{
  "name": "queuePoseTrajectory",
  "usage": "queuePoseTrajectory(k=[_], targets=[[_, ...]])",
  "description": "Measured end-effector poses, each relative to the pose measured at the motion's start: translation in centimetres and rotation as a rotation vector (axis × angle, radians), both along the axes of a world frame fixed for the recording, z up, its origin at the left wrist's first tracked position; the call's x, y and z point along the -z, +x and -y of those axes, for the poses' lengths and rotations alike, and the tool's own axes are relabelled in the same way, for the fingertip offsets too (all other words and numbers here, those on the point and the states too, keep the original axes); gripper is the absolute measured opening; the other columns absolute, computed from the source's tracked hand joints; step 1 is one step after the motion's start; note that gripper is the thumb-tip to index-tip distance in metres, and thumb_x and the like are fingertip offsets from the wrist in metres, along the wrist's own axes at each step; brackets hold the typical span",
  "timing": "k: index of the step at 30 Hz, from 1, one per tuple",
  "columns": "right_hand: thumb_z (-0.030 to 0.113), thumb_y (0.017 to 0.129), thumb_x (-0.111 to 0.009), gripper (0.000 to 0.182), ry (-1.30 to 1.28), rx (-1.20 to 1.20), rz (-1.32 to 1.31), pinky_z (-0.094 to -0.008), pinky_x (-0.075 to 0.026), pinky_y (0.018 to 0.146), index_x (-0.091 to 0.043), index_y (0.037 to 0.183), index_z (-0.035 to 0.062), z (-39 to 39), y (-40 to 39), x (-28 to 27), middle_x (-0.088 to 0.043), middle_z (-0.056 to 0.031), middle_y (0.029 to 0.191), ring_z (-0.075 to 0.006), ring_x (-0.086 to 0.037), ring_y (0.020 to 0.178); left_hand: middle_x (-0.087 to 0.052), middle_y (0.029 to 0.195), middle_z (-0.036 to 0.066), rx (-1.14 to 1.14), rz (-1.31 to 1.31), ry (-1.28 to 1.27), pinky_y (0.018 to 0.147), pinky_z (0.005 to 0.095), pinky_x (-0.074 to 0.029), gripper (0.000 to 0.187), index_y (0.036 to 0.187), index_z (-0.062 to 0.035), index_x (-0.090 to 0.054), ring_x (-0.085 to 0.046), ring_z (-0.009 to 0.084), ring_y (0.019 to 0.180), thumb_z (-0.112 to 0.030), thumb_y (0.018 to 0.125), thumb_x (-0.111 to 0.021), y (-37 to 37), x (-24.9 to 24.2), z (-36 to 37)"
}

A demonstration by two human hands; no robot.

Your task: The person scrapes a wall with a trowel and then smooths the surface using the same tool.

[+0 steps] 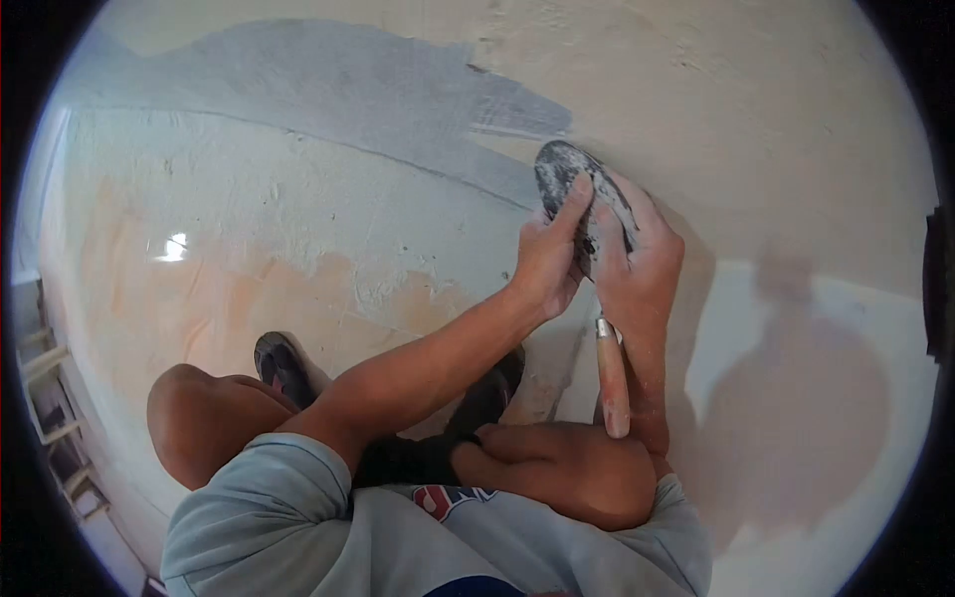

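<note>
A dark oval object [564,164] smeared with pale material is held between both of my hands in front of the wall. My left hand [557,249] grips its left side, with the thumb pressed on its face. Around its right side and lower part are the fingers of my right hand [637,254]. Below my right hand a tool with a worn wooden handle [614,388] hangs down along the forearm. Its upper end is hidden, and I cannot make out how it is held.
The wall [398,219] has a grey patch [298,80] and uneven pale and orange-tinted areas. My shoes [284,363] and bent knees are below. A wooden ladder-like frame [50,363] stands at the far left. A shadow falls on the right.
</note>
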State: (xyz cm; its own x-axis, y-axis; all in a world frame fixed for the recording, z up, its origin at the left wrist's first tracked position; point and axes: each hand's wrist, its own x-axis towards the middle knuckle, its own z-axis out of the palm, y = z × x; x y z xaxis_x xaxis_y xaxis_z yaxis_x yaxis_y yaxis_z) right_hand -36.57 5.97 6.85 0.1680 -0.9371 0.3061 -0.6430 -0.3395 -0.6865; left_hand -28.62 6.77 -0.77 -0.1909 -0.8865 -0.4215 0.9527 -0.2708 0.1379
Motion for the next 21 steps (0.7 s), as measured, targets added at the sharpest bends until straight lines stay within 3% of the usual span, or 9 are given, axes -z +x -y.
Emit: queuePoseTrajectory(k=[3,5,7,8,10,13,17,19,21], targets=[[0.006,0.096,-0.06,0.029,-0.01,-0.025,-0.039,-0.0359,-0.057,0.084,-0.07,0.122,-0.0004,0.3,0.7,-0.6,-0.076,-0.0214,0.104,-0.028,-0.077,0.094,-0.07,0.105,0.004,-0.06,-0.055,0.041,0.076,0.0299,-0.057,0.033,0.117,-0.0037,-0.067,-0.067,0.014,0.091,-0.032,0.101,-0.073,-0.1,-0.3,0.1],[0.007,0.097,-0.061,0.028,0.044,0.007,-0.071,-0.0367,-0.058,0.082,-0.07,0.122,0.0005,0.7,2.1,0.0,-0.076,-0.0213,0.101,-0.0311,-0.077,0.093,-0.07,0.104,0.004,-0.132,-0.008,0.04,0.077,0.0305,-0.057,0.036,0.117,-0.0024,-0.067,-0.067,0.0146,0.09,-0.034,0.101,-0.072,0.6,0.4,0.4],[0.008,0.097,-0.061,0.029,-0.024,-0.071,-0.059,-0.0413,-0.058,0.079,-0.07,0.123,0.0014,1.6,4.0,2.2,-0.075,-0.0245,0.099,-0.0408,-0.074,0.093,-0.07,0.104,0.006,-0.008,0.024,0.048,0.08,0.0317,-0.057,0.041,0.118,-0.002,-0.067,-0.067,0.0161,0.093,-0.04,0.102,-0.069,2.4,4.2,0.8],[0.008,0.096,-0.06,0.029,0.005,-0.086,-0.053,-0.0433,-0.058,0.078,-0.07,0.123,0.0016,1.8,5.3,3.1,-0.074,-0.0256,0.099,-0.0441,-0.073,0.094,-0.07,0.109,0.008,-0.091,0.053,0.024,0.086,0.0338,-0.057,0.05,0.122,-0.0017,-0.065,-0.068,0.018,0.099,-0.048,0.104,-0.063,3.3,4.4,0.9],[0.006,0.097,-0.057,0.03,0.073,-0.136,-0.054,-0.0466,-0.057,0.08,-0.069,0.123,0.0017,2.5,7.4,5.2,-0.073,-0.0263,0.101,-0.0467,-0.07,0.095,-0.068,0.112,0.008,-0.077,0.083,0.014,0.094,0.0393,-0.056,0.058,0.127,-0.0084,-0.062,-0.067,0.0205,0.105,-0.061,0.106,-0.05,5.6,6.8,1.3],[0.013,0.099,-0.06,0.03,0.109,-0.191,-0.006,-0.0428,-0.056,0.09,-0.069,0.123,-0.0015,2.9,8.4,6.4,-0.072,-0.0276,0.112,-0.0456,-0.069,0.107,-0.068,0.117,0.007,-0.12,0.06,-0.054,0.097,0.0392,-0.055,0.058,0.13,-0.0106,-0.061,-0.067,0.0212,0.109,-0.062,0.105,-0.049,7.1,7.9,1.4],[0.012,0.098,-0.06,0.031,0.12,-0.119,0.031,-0.0402,-0.056,0.089,-0.069,0.124,-0.001,2.1,6.4,5.0,-0.073,-0.0263,0.109,-0.0398,-0.073,0.105,-0.067,0.116,0.006,-0.113,0.153,0.032,0.093,0.0369,-0.055,0.054,0.127,-0.0066,-0.062,-0.066,0.0182,0.106,-0.056,0.105,-0.055,5.1,6.8,1.2],[0.012,0.1,-0.06,0.03,0.052,-0.102,0.022,-0.0392,-0.057,0.085,-0.068,0.125,-0.0013,1.6,4.5,3.7,-0.073,-0.0273,0.105,-0.039,-0.074,0.103,-0.07,0.101,0.005,-0.183,0.059,0.074,0.076,0.032,-0.058,0.038,0.115,-0.0037,-0.066,-0.068,0.015,0.089,-0.039,0.102,-0.07,3.2,4.2,0.9],[0.01,0.099,-0.061,0.03,0.032,-0.067,0.015,-0.0364,-0.057,0.085,-0.069,0.126,-0.0008,1.0,2.6,2.4,-0.075,-0.0242,0.104,-0.0326,-0.077,0.1,-0.07,0.103,0.004,-0.148,0.028,0.045,0.075,0.0318,-0.057,0.033,0.115,-0.0045,-0.066,-0.067,0.0137,0.089,-0.034,0.102,-0.072,1.7,2.6,0.4]])
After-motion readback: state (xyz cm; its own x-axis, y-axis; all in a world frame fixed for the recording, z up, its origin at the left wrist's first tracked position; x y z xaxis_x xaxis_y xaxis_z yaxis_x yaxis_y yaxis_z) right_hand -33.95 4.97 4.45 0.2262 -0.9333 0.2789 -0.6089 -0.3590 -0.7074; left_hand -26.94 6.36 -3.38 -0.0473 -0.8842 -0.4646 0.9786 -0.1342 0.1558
